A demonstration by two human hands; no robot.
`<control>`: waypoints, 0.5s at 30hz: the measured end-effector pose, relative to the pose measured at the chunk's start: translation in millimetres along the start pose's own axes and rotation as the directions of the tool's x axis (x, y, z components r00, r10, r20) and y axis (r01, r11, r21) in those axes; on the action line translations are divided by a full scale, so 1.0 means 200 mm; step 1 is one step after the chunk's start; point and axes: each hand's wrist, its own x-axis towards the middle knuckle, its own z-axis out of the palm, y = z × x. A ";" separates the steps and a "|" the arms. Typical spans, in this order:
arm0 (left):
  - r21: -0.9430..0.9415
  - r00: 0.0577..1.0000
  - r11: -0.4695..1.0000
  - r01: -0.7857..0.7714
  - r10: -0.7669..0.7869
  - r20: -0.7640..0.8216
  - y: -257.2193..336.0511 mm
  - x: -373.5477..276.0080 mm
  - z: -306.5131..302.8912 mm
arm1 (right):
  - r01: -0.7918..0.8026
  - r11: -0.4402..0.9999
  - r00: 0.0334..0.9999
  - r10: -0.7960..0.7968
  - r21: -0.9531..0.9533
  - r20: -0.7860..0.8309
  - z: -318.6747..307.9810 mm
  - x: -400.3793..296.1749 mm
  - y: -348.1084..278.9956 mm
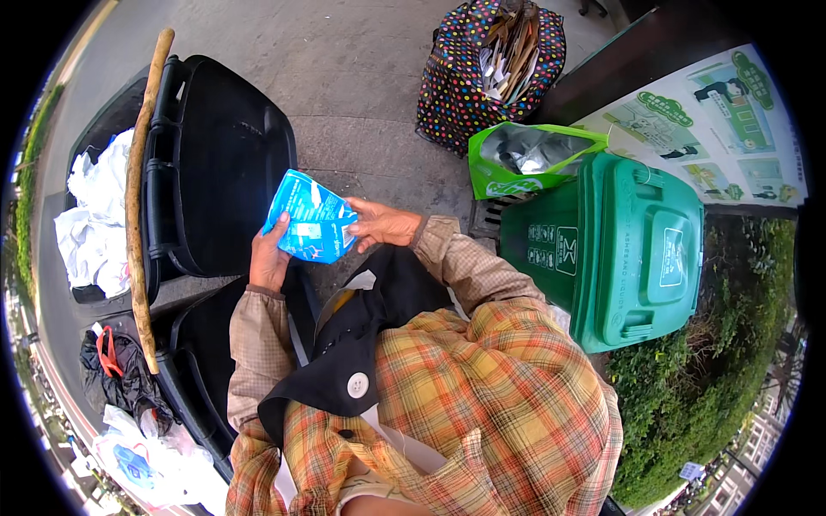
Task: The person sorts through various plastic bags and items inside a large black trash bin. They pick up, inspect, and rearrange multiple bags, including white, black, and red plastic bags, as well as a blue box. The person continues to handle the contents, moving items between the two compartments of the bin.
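Note:
A blue plastic packet [311, 219] with printing on it is held up in front of me, between both hands. My left hand [270, 255] grips its lower left side, the thumb lying on the printed face. At the packet's right edge, my right hand [386, 222] pinches it between thumb and fingers. The packet looks somewhat crumpled; whether it holds anything cannot be seen. Below my hands hangs a dark cloth bag or apron [352, 348] with a large white button. To the left of the packet stands a black wheeled bin with its lid [226, 168] swung open.
A wooden stick [137, 193] lies across the black bins, beside white bags [100, 219] and a black bag [122, 367]. On the right are a closed green bin [639, 251], a green bag [484, 168] and a polka-dot bag [452, 77] of flattened cardboard. Hedge [703, 387] grows behind the green bin.

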 end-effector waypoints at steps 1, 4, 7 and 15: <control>0.054 0.999 0.998 0.037 -0.038 0.024 -0.02 0.01 0.04 | -0.047 0.997 0.996 0.042 -0.066 -0.082 -0.03 -0.02 0.00; 0.147 0.989 0.986 0.074 -0.092 0.120 -0.09 0.06 0.14 | -0.046 0.998 0.959 0.034 -0.037 -0.282 -0.06 -0.13 -0.04; 0.270 0.988 0.961 0.059 -0.095 0.123 -0.16 0.06 0.13 | 0.131 0.988 0.846 -0.068 0.082 -0.528 -0.18 -0.24 -0.12; 0.292 0.948 0.905 0.308 -0.267 -0.172 -0.39 -0.21 -0.38 | 0.515 0.776 0.248 -0.540 -0.363 -0.804 -1.06 -0.50 -0.91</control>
